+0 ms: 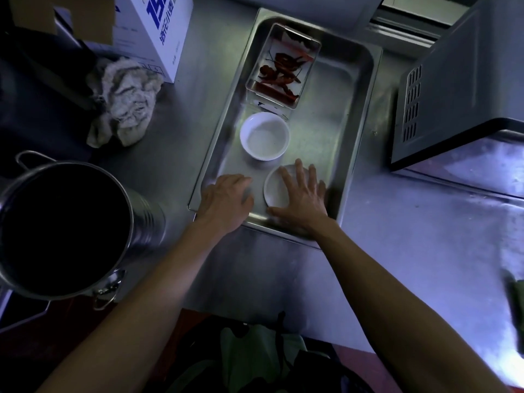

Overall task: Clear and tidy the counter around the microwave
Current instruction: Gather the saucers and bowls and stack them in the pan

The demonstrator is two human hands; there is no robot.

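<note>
Head view, right hand: the right hand [300,194] lies flat with fingers straight and spread over a small white saucer [273,188], palm down on it; nothing is curled round the dish.
Head view, left hand: the left hand [225,201] sits just left of the right one, at the near left corner of the metal tray [354,114]; its fingers bend downward onto the tray floor beside the rim, and whether they pinch the rim cannot be told.
Saucer: under the right palm, inside the tray at its near end, its left edge showing between the two hands.
White bowl [265,136]: just beyond the fingertips of the right hand, upright in the tray, close to the saucer.
Clear box [283,65]: further beyond the bowl, at the far end of the tray, holding dark red dried chillies [279,70].
Tray: lies on the steel counter [397,251], reaching from under both hands away from the person.
Microwave [459,89]: to the right of the right hand, apart from the tray, its vented side turned toward the tray.
Rag [124,102]: beyond and to the left of the left hand, crumpled on the counter.
Stockpot [68,225]: left of the left forearm, tall, its inside dark.
Carton [158,32]: far left beyond the rag, white with blue print.
</note>
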